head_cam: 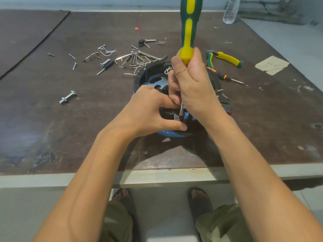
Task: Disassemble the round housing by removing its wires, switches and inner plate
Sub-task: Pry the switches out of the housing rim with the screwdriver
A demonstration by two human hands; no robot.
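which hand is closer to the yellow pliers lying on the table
Right. The right hand, gripping the screwdriver over the round housing, is close beside the pliers; the left hand holds the housing's near side, farther off.

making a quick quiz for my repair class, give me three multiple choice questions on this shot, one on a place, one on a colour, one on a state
1. Where do the pliers lie relative to the housing?
A) inside it
B) on the table, to its right
C) balanced on its rim

2. What colours is the handle of the screwdriver held upright over the housing?
A) red and black
B) plain blue
C) green and yellow

3. What is the right hand doing?
A) gripping the screwdriver at the lower end of its handle
B) lying flat on the table
C) hanging empty

Answers:
1 B: the pliers rest on the table surface beyond the housing's right side.
2 C: the handle shows green with yellow panels.
3 A: its fingers are curled round the handle's yellow base.
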